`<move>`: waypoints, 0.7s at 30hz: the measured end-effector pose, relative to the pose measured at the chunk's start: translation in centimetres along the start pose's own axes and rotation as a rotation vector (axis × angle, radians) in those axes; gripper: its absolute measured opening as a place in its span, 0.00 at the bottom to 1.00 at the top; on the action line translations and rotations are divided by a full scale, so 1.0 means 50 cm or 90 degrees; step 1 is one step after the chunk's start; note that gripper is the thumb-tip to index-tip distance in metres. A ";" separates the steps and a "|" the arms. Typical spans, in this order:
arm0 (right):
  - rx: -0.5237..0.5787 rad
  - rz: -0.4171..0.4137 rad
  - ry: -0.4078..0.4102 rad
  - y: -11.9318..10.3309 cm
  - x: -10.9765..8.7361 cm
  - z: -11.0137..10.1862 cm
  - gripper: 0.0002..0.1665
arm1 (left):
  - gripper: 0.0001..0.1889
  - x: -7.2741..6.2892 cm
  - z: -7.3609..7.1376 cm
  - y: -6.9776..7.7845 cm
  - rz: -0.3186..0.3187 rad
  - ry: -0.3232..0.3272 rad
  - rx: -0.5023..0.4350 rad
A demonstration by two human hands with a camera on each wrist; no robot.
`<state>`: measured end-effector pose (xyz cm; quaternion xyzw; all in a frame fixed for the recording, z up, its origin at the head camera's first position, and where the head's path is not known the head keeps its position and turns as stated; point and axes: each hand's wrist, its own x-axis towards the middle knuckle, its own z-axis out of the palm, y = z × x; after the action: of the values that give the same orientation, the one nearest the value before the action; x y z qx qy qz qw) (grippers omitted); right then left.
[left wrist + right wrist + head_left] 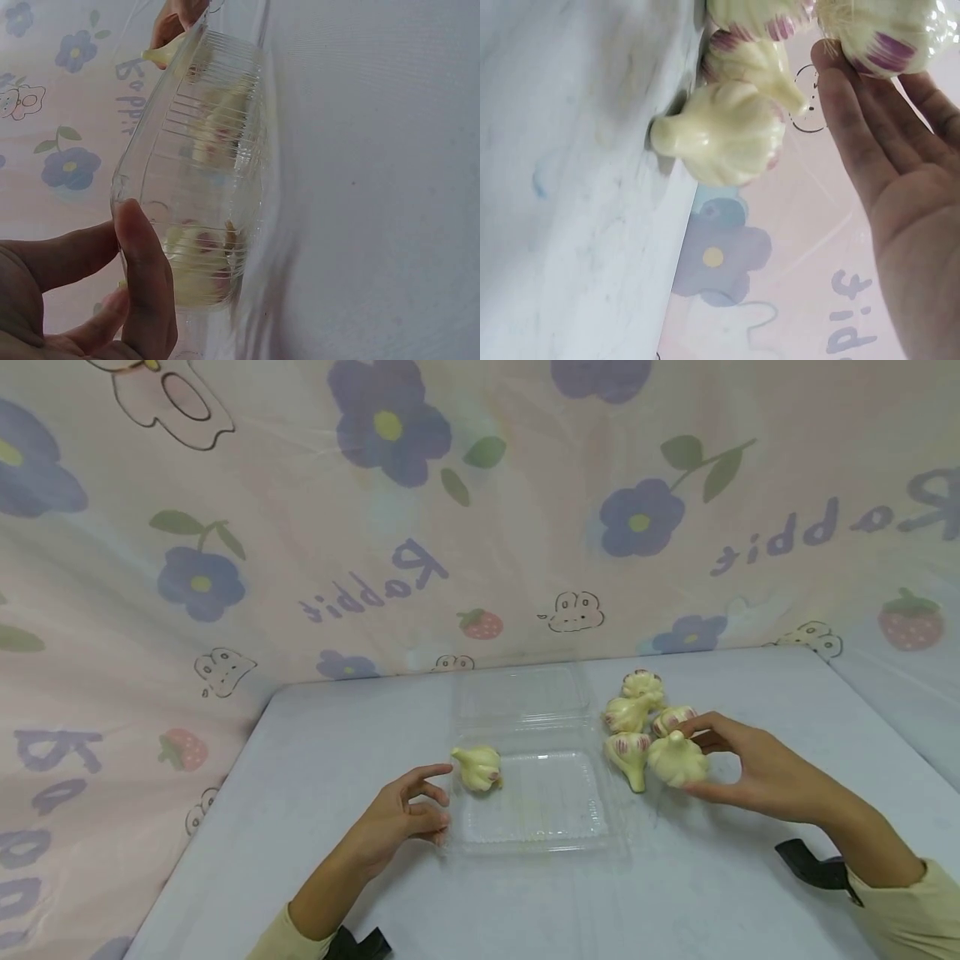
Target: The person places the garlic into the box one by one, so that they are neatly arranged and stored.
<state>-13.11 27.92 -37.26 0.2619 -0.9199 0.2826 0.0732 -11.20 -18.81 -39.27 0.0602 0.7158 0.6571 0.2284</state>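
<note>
A clear plastic clamshell box [551, 802] lies with its lid [523, 693] folded back on the white table. My left hand [408, 814] pinches its left rim [122, 169] between thumb and fingers. One garlic bulb [478, 768] sits inside at the left end, its stem toward that hand. To the right of the box, my right hand [757, 768] holds another garlic bulb [677, 760] between thumb and fingers. The right wrist view shows the held bulb's purple-streaked side [889, 49] and its roots. Several more garlic bulbs [628, 714] lie grouped beside it.
Behind the white table [360, 735] hangs a pink cloth [517, 543] printed with flowers and rabbits. A black strap [813, 864] is at the right wrist, and another black piece [358, 943] shows near the left sleeve.
</note>
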 end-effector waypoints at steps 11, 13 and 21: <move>0.036 0.006 -0.010 -0.033 0.029 0.034 0.35 | 0.38 -0.003 -0.001 0.001 -0.002 0.000 -0.001; 0.041 -0.001 -0.006 -0.037 0.034 0.040 0.35 | 0.38 -0.003 -0.003 0.003 -0.001 -0.001 -0.003; 0.083 -0.029 -0.006 -0.058 0.057 0.056 0.35 | 0.39 -0.002 -0.005 0.005 -0.005 0.006 -0.009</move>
<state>-13.97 23.07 -37.35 0.2879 -0.8938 0.3388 0.0581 -11.28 -19.02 -38.98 0.0526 0.7127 0.6613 0.2280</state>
